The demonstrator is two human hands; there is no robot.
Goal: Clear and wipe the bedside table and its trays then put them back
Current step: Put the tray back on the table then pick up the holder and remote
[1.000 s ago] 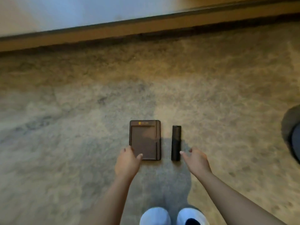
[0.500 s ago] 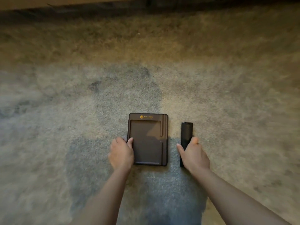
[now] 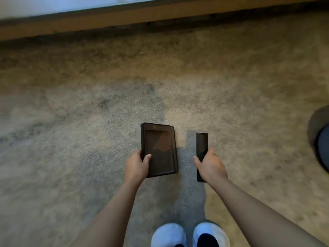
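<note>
Down on the floor, a big tan carpet (image 3: 89, 139) fills almost everything you can see. It looks patchy, with darker grey spots near the middle. Along the far edge runs a long brown wooden board (image 3: 160, 13), with a pale wall above it. Over at the far right edge sits a dark round thing (image 3: 320, 139), only partly showing, so I cannot tell what it is.

A person stands looking down with both bare arms stretched forward. Two light slippers (image 3: 188, 234) peek out at the bottom.

The flat brown tray (image 3: 159, 148) is shaped like a rectangle with a raised rim. Its left hand (image 3: 136, 166) is closed around the tray's near left corner, thumb on top and fingers under the edge. The tray tilts a little, and I cannot tell if it is touching the carpet.

Just beside it, to the right, is a thin black remote (image 3: 202, 147). The right hand (image 3: 211, 165) is wrapped around the near half of it, so the far end sticks out past the fingers. Tray and remote do not touch.
</note>
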